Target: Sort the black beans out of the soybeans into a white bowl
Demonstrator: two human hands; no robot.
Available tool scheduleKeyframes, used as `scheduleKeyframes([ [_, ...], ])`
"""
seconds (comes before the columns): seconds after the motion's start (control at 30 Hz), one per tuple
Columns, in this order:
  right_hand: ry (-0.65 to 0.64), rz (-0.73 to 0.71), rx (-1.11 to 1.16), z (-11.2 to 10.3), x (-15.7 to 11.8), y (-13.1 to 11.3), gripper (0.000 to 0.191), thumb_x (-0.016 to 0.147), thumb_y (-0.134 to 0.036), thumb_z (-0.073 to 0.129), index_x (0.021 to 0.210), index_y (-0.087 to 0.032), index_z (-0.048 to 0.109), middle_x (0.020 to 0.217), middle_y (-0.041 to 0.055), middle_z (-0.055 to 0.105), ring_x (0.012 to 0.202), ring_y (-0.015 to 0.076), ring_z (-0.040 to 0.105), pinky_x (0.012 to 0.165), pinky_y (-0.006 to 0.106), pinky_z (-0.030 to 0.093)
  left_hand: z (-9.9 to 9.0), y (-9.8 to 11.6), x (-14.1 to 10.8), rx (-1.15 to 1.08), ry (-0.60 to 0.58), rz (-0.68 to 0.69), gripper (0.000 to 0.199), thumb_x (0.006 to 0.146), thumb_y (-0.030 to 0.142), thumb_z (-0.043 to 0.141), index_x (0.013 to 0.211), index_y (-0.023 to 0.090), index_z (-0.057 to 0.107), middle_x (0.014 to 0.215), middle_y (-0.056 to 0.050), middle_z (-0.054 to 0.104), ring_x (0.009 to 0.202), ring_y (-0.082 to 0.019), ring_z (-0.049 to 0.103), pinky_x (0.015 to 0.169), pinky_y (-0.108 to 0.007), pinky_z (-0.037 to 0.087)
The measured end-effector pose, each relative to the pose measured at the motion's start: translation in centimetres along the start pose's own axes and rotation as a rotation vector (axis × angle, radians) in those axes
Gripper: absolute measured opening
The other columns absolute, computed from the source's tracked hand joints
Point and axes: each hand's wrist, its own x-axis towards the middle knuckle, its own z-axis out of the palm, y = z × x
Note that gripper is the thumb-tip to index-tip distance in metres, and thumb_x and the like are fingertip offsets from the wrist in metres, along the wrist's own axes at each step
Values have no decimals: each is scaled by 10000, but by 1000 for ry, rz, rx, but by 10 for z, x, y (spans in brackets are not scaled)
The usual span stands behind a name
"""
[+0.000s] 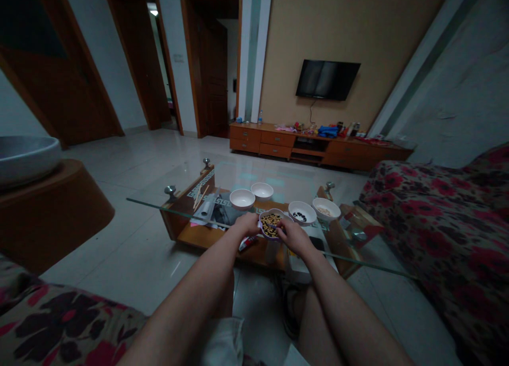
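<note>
Forearms (191, 286) reach, left hand (247, 224) and right hand (293, 237) tilting a bean bowl (271, 224) camera-ward.

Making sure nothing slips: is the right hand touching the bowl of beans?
Touching. The head view shows the right hand with its fingers lying over the rim of the small bowl of beans.

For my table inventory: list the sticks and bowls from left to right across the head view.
wooden sticks, near white bowl, far white bowl, bowl of yellow and dark beans, white bowl of dark beans, white bowl of pale grains
</note>
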Motion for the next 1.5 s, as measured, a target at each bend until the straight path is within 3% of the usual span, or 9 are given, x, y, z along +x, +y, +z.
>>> scheduleKeyframes([
  [1.5, 5, -33, 16, 2, 0, 2, 158, 947, -233, 564, 967, -189, 715, 950, 68, 726, 879, 195, 644, 722, 277, 380, 0, 0, -1, 5, 4, 7, 369, 868, 432, 649, 1159, 227, 747, 1203, -133, 754, 1123, -317, 712, 919, -364, 576],
])
